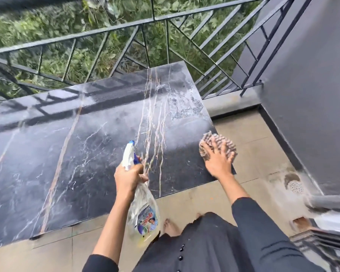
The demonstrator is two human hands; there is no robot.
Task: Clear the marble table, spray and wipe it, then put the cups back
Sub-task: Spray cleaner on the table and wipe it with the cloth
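The left hand is wrapped around the neck of a clear plastic spray bottle with a white and blue trigger, above the near edge of the dark veined marble table. The right hand, fingers spread, presses a beige noodle-pile cloth flat on the table's right edge, beside a foamy wet patch at the far right.

- The marble table is dark polished stone with white and brown veins; its top is glossy and mirrors the railing.
- Near the table's far right corner the surface looks wet, with foamy white patches.
- The spray bottle is clear, shiny plastic with a colourful printed label and a white and blue plastic trigger head.
- The cleaning pad, at the table's right edge, is soft grey chenille cloth with thick nubs.
- The railing behind the table is dark painted metal.
- The floor beside the table is matt beige tile.
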